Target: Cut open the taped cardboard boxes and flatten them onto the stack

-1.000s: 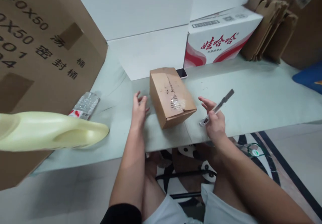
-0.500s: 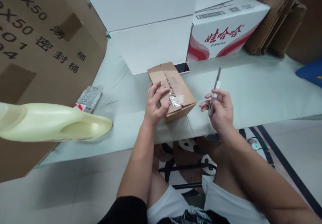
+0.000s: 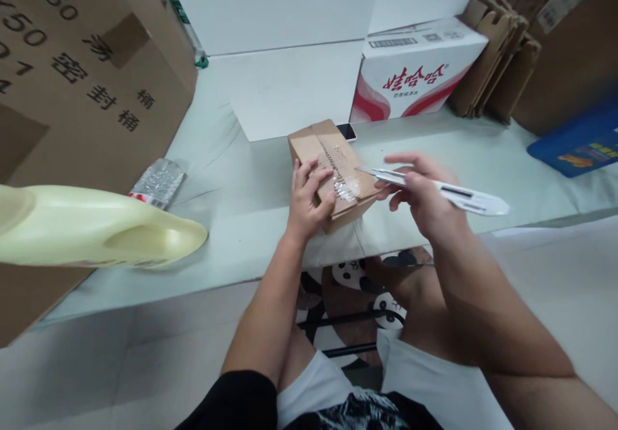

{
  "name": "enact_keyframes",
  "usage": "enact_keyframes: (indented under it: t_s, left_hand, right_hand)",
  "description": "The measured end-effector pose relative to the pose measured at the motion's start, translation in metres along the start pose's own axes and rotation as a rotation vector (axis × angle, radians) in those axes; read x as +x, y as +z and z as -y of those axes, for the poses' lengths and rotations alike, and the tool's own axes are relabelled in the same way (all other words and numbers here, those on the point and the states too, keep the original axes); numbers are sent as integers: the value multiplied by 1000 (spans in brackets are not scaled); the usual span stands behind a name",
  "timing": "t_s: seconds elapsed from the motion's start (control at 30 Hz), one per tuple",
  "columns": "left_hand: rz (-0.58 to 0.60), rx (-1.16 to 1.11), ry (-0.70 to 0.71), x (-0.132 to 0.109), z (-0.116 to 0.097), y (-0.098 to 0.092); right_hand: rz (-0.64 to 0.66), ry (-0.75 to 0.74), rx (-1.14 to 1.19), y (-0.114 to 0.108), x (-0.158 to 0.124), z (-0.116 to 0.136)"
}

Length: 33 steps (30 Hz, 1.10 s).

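Observation:
A small brown cardboard box, sealed with clear tape, lies on the pale green table in front of me. My left hand lies on its near left side, fingers curled over the top edge. My right hand is closed around a white utility knife. The knife lies almost level, its blade tip pointing left and reaching the box's top right, over the tape.
A phone lies behind the box. A white and red carton stands at the back, with folded cardboard to its right. A large brown carton fills the left. A pale yellow plastic handle juts in at left, near a crumpled bottle. A blue item sits far right.
My left hand went from the table onto the box and gripped it. My right hand turned the knife from upright to level and brought its tip to the box top.

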<state>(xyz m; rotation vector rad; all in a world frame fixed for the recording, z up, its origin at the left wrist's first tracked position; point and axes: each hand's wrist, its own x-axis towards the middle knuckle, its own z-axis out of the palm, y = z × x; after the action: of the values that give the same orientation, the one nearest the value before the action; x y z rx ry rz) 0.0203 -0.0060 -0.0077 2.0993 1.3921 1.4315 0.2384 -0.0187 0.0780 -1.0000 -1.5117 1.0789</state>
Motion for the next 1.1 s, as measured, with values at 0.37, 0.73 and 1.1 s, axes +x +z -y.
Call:
enact_keyframes:
  t_s: [0.37, 0.73, 1.1]
  left_hand:
    - [11, 2, -13, 1, -1, 1]
    - [2, 15, -18, 0, -1, 1]
    - [-2, 26, -23, 0, -1, 2]
  right_hand:
    - [-50, -63, -439, 21, 1, -17]
    - [18, -154, -565, 22, 3, -18]
    - [62, -165, -663, 23, 0, -13]
